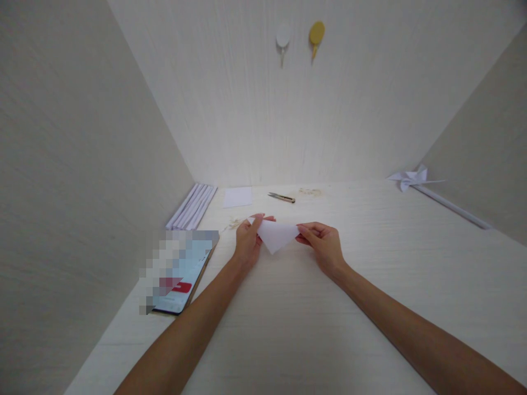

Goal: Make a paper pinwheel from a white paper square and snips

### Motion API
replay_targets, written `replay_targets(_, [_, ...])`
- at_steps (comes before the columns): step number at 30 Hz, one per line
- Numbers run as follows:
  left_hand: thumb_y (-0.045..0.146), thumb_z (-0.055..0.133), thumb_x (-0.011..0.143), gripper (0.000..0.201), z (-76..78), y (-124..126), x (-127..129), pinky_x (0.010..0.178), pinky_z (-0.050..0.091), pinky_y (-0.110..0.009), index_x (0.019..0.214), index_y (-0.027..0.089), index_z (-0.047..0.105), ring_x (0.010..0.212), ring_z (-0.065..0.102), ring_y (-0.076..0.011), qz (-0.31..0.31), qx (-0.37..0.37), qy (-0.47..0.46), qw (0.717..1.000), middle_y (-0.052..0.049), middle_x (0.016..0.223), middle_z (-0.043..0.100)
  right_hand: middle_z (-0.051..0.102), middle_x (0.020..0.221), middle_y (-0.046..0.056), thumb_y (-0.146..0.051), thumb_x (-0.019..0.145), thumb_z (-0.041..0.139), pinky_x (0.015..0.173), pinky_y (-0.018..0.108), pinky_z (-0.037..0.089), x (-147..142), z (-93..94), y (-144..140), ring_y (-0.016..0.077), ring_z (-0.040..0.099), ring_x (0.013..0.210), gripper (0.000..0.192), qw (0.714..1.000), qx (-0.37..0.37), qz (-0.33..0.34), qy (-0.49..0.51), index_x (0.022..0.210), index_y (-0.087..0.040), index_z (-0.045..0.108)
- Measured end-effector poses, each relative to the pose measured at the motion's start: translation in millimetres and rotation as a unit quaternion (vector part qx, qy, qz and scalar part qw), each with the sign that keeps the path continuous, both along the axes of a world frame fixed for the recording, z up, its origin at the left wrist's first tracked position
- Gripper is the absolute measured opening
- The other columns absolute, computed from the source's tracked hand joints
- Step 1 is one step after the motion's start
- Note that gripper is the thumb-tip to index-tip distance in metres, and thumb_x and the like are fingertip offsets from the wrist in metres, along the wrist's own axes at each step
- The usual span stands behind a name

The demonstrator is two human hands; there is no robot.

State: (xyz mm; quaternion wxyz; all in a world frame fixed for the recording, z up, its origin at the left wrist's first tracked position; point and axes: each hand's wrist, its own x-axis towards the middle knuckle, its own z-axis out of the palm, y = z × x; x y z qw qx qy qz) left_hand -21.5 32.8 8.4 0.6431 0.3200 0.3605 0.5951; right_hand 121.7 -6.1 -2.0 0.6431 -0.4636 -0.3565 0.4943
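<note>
A white sheet of paper folded into a triangle (276, 236) is held up between my two hands, its point hanging down toward me. My left hand (248, 240) grips the left corner, thumb on top and fingers beneath. At the right corner, my right hand (321, 241) pinches the paper between thumb and fingers. Just beyond the paper, small thread snips (282, 197) lie on the table. A flat white square of paper (237, 197) rests behind my left hand.
Rolled white paper sticks (192, 207) lie along the left wall, with a phone (185, 274) in front, partly blurred. A paper pinwheel (411, 178) on a stick (453, 206) lies by the right wall. White (282, 37) and yellow (317, 34) hooks are on the back wall.
</note>
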Motion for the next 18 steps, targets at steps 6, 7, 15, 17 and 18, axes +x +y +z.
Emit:
replay_targets(6, [0.023,0.073,0.047,0.024,-3.1,-2.4,3.2,0.057,0.045,-0.026,0.061,0.011,0.059,0.053,0.056,-0.0121,0.001,-0.009,0.07,0.997,-0.002,0.057,0.063,0.066,0.059,0.001,-0.031,0.048,0.074,0.061,0.026,0.051,-4.7,5.4,-4.6,0.0105,0.06,0.054,0.023,0.999,-0.006,0.019,-0.027,0.061,-0.014,0.064])
replay_targets(7, [0.024,0.073,0.047,0.023,-3.6,-2.0,2.6,0.058,0.045,-0.027,0.061,0.011,0.06,0.053,0.056,-0.0125,-0.003,-0.013,0.068,0.998,-0.002,0.057,0.064,0.065,0.058,0.001,-0.031,0.047,0.075,0.06,0.026,0.051,-4.9,5.9,-5.0,0.0105,0.059,0.053,0.024,0.999,-0.015,0.032,-0.033,0.06,-0.014,0.063])
replay_targets(15, [0.029,0.071,0.052,0.023,-8.7,-0.3,-5.4,0.053,0.044,-0.026,0.064,0.011,0.065,0.052,0.057,-0.0133,-0.114,0.016,0.179,0.977,-0.004,0.06,0.065,0.054,0.049,-0.002,-0.041,0.058,0.065,0.044,0.022,0.037,0.9,5.5,-4.8,0.0076,0.048,0.044,0.029,0.97,-0.03,0.197,-0.138,0.055,-0.012,0.058])
replay_targets(17, [0.029,0.071,0.052,0.022,-8.9,-1.3,-6.4,0.051,0.043,-0.025,0.062,0.011,0.064,0.05,0.056,-0.0132,-0.149,0.021,0.222,0.963,-0.004,0.058,0.064,0.049,0.046,-0.003,-0.044,0.062,0.06,0.041,0.021,0.031,1.9,5.1,-4.8,0.0064,0.041,0.041,0.033,0.96,-0.029,0.224,-0.164,0.054,-0.012,0.057])
replay_targets(18, [0.029,0.071,0.051,0.022,-8.7,-1.9,-6.6,0.049,0.042,-0.025,0.06,0.011,0.063,0.049,0.055,-0.0129,-0.156,0.023,0.241,0.958,-0.003,0.056,0.064,0.048,0.045,-0.003,-0.044,0.063,0.058,0.041,0.021,0.029,2.0,4.7,-4.8,0.0062,0.039,0.041,0.034,0.955,-0.028,0.235,-0.177,0.053,-0.012,0.055])
